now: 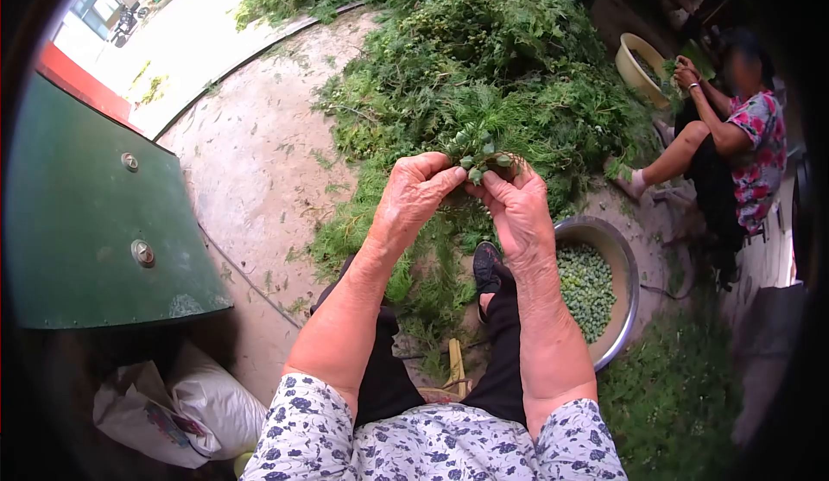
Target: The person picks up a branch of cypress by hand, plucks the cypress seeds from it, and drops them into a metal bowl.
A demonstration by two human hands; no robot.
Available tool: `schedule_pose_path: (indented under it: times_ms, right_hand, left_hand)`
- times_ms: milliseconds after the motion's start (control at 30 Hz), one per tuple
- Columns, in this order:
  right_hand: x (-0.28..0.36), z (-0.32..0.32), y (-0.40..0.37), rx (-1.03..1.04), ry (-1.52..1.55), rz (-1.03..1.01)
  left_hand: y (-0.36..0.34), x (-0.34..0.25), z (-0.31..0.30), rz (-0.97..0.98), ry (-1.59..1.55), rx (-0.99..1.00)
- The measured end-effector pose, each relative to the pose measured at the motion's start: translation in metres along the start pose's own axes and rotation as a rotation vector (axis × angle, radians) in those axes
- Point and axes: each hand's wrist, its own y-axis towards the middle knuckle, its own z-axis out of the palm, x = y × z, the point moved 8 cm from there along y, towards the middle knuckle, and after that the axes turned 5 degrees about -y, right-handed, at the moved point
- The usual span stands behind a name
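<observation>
Both my hands meet over the greenery, pinching a conifer sprig (480, 138) with scale-like leaves and several small green cones (476, 173). My left hand (414, 192) has thumb and forefinger closed at the sprig's left side, close to the cones. From the other side, my right hand (520, 209) grips it with thumb and curled fingers, which partly hide the stems. Below and right of my right hand stands a metal basin (631, 284) holding many loose green cones (585, 291).
A large heap of cut conifer branches (492, 45) spreads ahead. A co-worker (753, 144) sits at the right, hands on greenery, beside a pale basin (628, 75). A green metal door (95, 222) stands left, with white sacks (220, 408) below it. Cut sprigs lie between my feet.
</observation>
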Motion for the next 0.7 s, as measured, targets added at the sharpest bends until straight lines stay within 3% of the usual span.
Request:
schedule_pose_path:
  times_ms: [133,300,400,700]
  right_hand:
    - [0.001,-0.004,0.000,-0.036,-0.058,0.023]
    - [0.002,-0.003,0.003,-0.036,-0.095,-0.019]
    - [0.005,-0.001,0.004,-0.025,-0.112,-0.062]
    - [0.004,0.004,0.002,0.031,-0.089,-0.030]
  left_hand:
    - [0.005,0.011,-0.011,0.004,0.179,-0.090]
    - [0.000,0.019,-0.001,-0.182,-0.198,-0.014]
    - [-0.002,0.012,0.002,-0.177,-0.330,-0.072]
    - [-0.004,0.006,0.005,-0.179,-0.353,-0.144]
